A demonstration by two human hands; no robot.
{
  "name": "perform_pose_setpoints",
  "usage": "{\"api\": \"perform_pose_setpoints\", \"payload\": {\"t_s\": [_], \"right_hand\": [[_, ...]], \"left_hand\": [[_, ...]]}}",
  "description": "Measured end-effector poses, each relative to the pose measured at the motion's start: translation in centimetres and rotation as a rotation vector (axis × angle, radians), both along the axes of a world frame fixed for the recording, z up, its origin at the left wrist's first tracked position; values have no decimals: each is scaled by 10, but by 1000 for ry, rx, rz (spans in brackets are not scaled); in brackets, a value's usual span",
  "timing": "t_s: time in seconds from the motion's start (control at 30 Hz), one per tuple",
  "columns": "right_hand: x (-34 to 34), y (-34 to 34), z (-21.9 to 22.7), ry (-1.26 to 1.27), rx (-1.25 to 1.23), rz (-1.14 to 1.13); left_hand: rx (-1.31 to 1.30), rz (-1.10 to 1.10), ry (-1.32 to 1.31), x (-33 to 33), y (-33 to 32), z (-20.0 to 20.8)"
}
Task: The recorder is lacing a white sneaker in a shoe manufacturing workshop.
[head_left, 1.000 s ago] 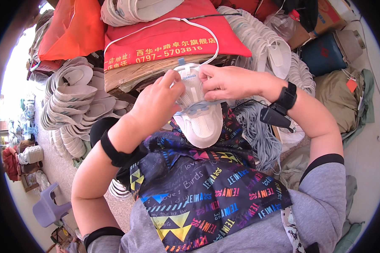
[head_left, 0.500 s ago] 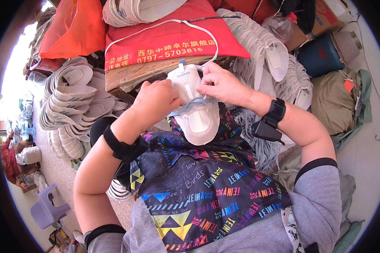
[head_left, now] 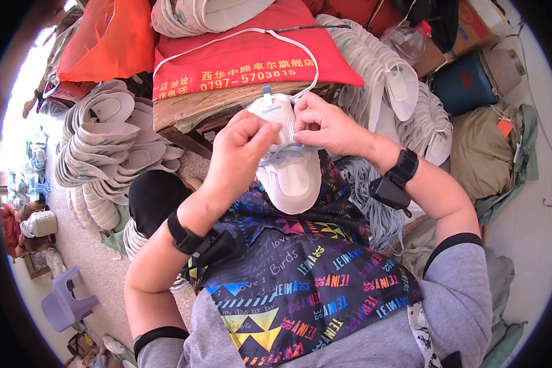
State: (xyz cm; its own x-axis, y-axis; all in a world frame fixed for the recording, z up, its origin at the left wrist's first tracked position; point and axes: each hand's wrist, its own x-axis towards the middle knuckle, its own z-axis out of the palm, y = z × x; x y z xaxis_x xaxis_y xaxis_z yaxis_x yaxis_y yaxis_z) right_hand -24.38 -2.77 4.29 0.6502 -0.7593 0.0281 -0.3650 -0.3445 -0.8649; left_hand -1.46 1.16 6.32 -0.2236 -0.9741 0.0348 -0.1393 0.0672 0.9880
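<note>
A white shoe upper (head_left: 291, 187) lies toe toward me, its toe over my patterned apron (head_left: 313, 270) and its tongue end near the wooden bench edge. Light blue shoelace (head_left: 288, 152) crosses it below my hands. My left hand (head_left: 244, 142) is over the upper's left side, thumb and fingers pinched together. At the right edge of the upper, my right hand (head_left: 328, 126) has its fingertips closed in a pinch. What either pinch holds is hidden by the fingers. A light tab (head_left: 267, 92) stands up from the tongue.
A red bag (head_left: 245, 61) with a white cord (head_left: 316, 64) lies on the wooden bench (head_left: 190, 110). Stacked white shoe uppers stand left (head_left: 98, 135) and right (head_left: 374, 80). Light blue laces (head_left: 374, 202) hang at the right. A purple stool (head_left: 70, 297) stands on the floor, far left.
My left hand has shifted up and right over the upper, and its forearm has swung inward. The right hand stays near the same edge. The lace is now flatter across the upper.
</note>
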Motion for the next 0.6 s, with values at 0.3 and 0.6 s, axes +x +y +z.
{"api": "perform_pose_setpoints", "payload": {"t_s": [0.3, 0.6], "right_hand": [[38, 13, 88, -401, 148, -72], [49, 7, 98, -482, 479, 12]], "left_hand": [[-392, 264, 19, 2, -19, 6], [124, -42, 329, 2, -39, 21]]}}
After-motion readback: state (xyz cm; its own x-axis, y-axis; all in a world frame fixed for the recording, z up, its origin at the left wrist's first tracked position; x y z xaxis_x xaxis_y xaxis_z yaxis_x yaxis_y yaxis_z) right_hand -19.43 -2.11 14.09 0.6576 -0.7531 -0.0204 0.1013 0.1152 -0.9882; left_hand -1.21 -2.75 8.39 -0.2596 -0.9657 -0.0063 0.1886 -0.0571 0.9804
